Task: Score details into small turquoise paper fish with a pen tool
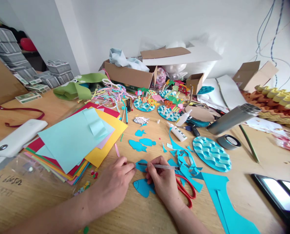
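Observation:
My right hand grips a slim grey pen, its tip on a small blue paper fish lying flat. Fingers closed together, my left hand holds the left edge of that fish against the table. Just below lies a second blue paper fish with an eye and a gill line drawn on it, partly behind my right hand. Red-handled scissors rest beside my right wrist, their blades largely hidden under blue paper scraps. More blue fish cut-outs lie farther up the table.
Coloured paper sheets are stacked at the left, near a white power bank. To the right are a wavy blue oval, a steel flask, glue bottles and a dark device. Cardboard boxes stand behind.

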### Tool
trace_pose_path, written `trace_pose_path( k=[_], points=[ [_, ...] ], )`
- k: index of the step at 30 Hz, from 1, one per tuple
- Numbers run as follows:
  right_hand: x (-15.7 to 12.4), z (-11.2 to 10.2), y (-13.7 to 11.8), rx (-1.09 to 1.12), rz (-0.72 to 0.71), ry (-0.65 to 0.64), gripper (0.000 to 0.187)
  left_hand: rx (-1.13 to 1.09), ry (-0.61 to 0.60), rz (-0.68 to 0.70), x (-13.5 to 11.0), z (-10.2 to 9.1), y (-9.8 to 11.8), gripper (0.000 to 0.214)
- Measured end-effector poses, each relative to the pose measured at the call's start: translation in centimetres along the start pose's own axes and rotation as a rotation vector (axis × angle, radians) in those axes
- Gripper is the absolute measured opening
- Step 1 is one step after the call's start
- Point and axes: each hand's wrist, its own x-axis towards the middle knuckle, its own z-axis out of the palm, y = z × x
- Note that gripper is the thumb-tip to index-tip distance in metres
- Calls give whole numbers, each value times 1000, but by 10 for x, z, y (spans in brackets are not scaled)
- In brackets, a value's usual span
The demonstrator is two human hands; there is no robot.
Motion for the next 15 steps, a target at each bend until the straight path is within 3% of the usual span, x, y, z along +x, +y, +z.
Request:
trace_pose_path(
  k=[15],
  points=[
    [0, 0, -2, -8, 5, 8, 42, 27, 13, 9, -1, 2, -1, 46]
  ],
)
